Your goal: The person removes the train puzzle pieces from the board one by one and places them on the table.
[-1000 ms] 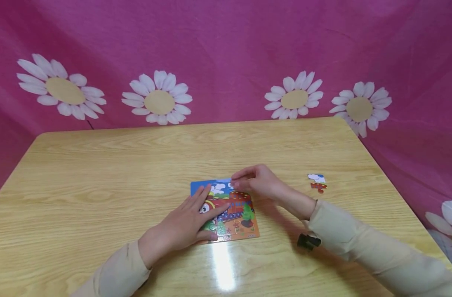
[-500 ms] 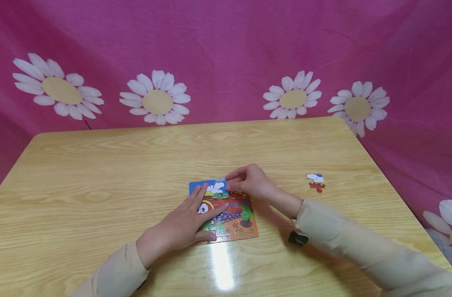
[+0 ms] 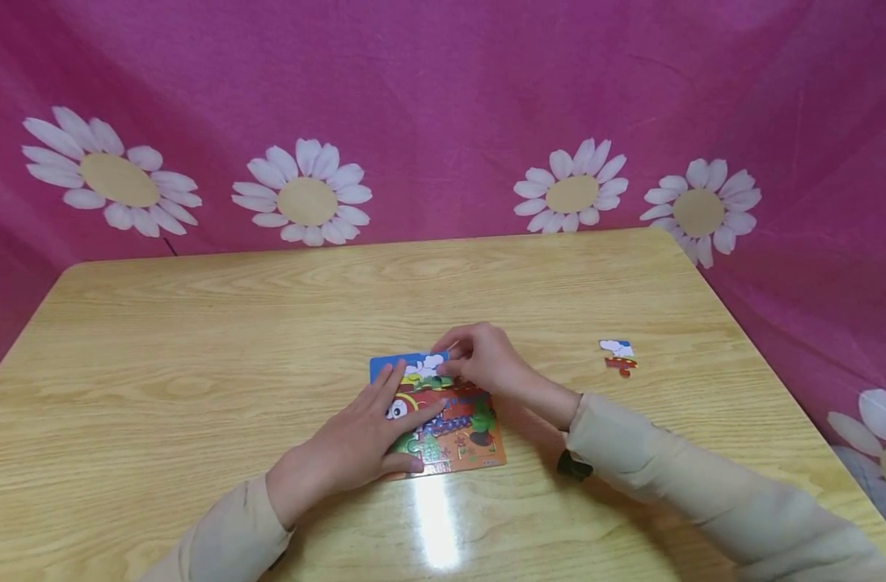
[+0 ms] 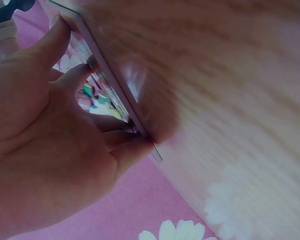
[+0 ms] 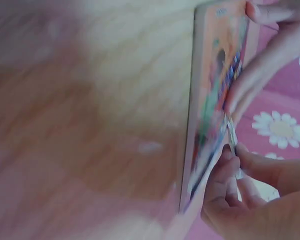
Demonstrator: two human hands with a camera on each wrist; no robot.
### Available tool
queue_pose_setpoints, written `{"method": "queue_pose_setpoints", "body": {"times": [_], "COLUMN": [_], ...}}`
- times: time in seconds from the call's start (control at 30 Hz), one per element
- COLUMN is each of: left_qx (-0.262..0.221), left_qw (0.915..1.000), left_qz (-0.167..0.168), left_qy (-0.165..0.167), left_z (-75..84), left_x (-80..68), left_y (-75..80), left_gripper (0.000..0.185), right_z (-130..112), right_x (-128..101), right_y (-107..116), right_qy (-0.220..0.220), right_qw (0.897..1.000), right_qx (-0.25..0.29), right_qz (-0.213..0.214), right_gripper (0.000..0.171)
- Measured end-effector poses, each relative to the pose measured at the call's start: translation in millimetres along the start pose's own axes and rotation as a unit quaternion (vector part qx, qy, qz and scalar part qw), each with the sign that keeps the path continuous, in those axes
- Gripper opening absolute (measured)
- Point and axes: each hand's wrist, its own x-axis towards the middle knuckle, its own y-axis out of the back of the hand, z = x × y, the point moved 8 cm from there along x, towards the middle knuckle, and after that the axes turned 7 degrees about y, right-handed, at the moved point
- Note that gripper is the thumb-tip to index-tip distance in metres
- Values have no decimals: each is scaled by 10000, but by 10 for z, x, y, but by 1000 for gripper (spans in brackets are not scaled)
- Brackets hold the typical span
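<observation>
A colourful jigsaw puzzle board (image 3: 461,436) lies flat on the wooden table (image 3: 196,339) near its front middle. My left hand (image 3: 395,414) rests on the board's left half with its fingers straight, pressing it down. My right hand (image 3: 452,361) is at the board's top edge and pinches a puzzle piece (image 3: 430,366) with white clouds on it, low against the board. In the right wrist view the board (image 5: 210,115) shows edge-on, my right hand's fingers (image 5: 230,170) curled at its rim. In the left wrist view my left hand (image 4: 90,95) lies on the board (image 4: 115,97).
One loose puzzle piece (image 3: 619,356), white, blue and red, lies on the table to the right of the board. A pink cloth (image 3: 443,105) printed with white daisies hangs behind and to the right of the table. A small black clip (image 3: 574,466) shows under my right sleeve.
My right hand has shifted left along the board's top edge with the cloud piece and brought it lower. My left hand has stayed flat on the board.
</observation>
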Motion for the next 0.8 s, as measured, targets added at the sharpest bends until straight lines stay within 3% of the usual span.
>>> {"method": "queue_pose_setpoints", "body": {"times": [0.33, 0.6, 0.8], "left_qx": [-41, 14, 48], "left_qw": [10000, 9997, 9997], "left_qz": [35, 198, 219], "left_qy": [10, -122, -136], "left_z": [-12, 2, -3], "left_x": [-14, -13, -2], "left_y": [1, 5, -4], "left_gripper": [66, 65, 65], "right_z": [258, 692, 912], "right_x": [-157, -394, -565], "right_y": [524, 1048, 1237], "right_qy": [128, -354, -735], "right_qw": [9999, 9991, 9963], "right_qx": [77, -120, -424], "right_qz": [-17, 215, 114], "right_gripper": [11, 16, 17]}}
